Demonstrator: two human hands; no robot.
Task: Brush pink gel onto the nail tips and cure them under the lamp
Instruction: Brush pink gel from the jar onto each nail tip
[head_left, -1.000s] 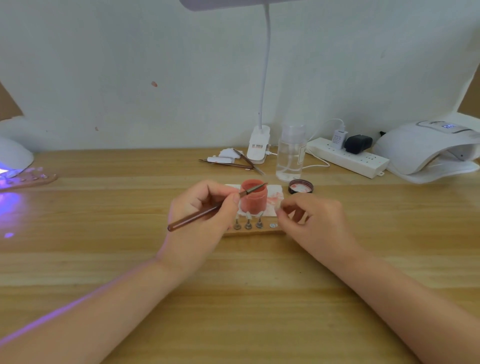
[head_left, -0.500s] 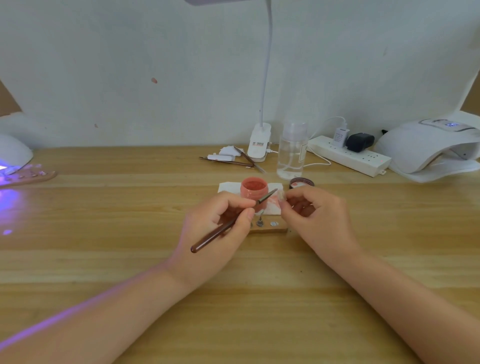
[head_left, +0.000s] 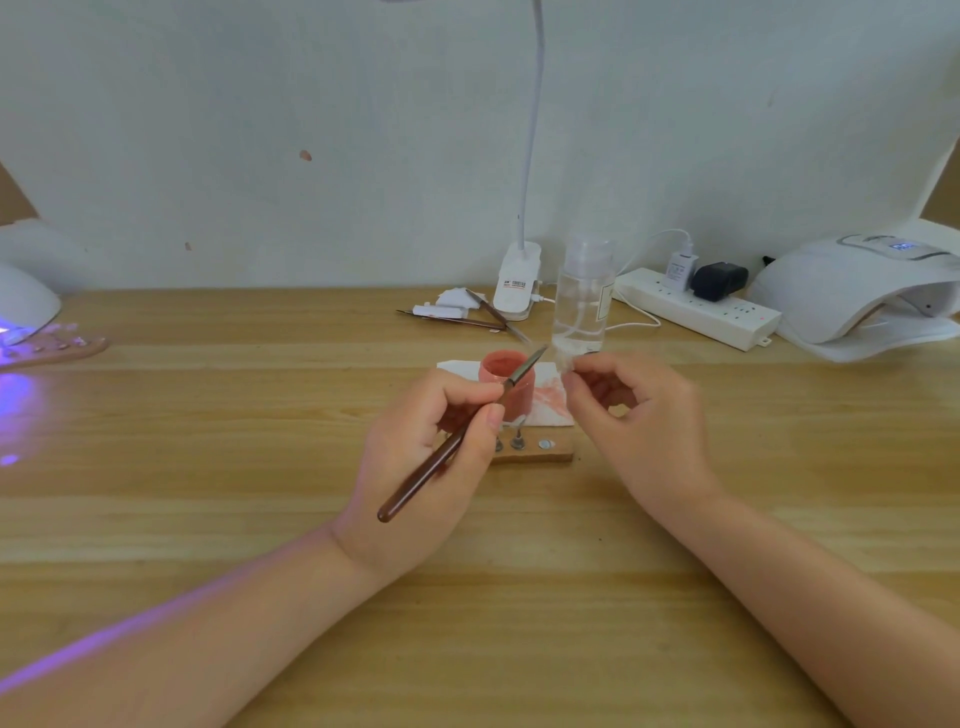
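Note:
My left hand (head_left: 431, 467) grips a brown-handled gel brush (head_left: 447, 452), its metal tip reaching up over the open pink gel jar (head_left: 506, 382). My right hand (head_left: 639, 426) pinches a small clear nail tip (head_left: 563, 364) just right of the brush tip. Below the hands lies a wooden holder strip (head_left: 540, 454) with metal pegs, partly hidden by my left hand. The jar stands on a white tissue (head_left: 550, 400) smeared pink. A curing lamp (head_left: 23, 306) glowing purple sits at the far left with another strip of tips (head_left: 57, 348) in front of it.
A second white lamp (head_left: 852, 283) stands at the far right beside a power strip (head_left: 696, 312). A clear bottle (head_left: 582, 296), a clip desk lamp base (head_left: 517, 283) and spare tools (head_left: 457, 314) lie behind the jar. The wooden table (head_left: 208, 467) stretches toward me.
Both hands rose and moved away from me. The brush tip swung from the peg strip up over the jar, and my right hand lifted the nail tip level with it.

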